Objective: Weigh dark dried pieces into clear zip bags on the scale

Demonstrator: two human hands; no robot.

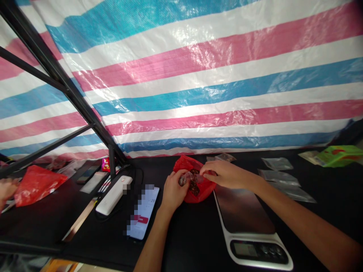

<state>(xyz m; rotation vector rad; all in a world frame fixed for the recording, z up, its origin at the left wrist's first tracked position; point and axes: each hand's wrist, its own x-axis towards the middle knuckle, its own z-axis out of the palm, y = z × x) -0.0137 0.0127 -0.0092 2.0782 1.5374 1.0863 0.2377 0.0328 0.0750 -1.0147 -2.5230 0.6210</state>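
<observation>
A red plastic bag (204, 193) lies open on the black table, with small dark brown pieces (194, 186) inside it. Over its mouth, a small clear plastic bag (187, 176) stretches between my hands. My left hand (175, 189) is closed on the clear bag's left side, with its fingers curled at the red bag's edge. From the right, my right hand (224, 173) reaches across with thumb and fingers pinched at the clear bag's other side. The fingertips partly cover both bags. Just right of the red bag is a kitchen scale (244, 211) with a display at its front.
A phone (144, 213) and a white power strip (114, 195) lie to the left. Flat clear bags (279, 177) and a green packet (338, 155) are at the right. Beyond a black metal frame (82, 109), another person's hand (7, 190) touches a red bag (39, 185).
</observation>
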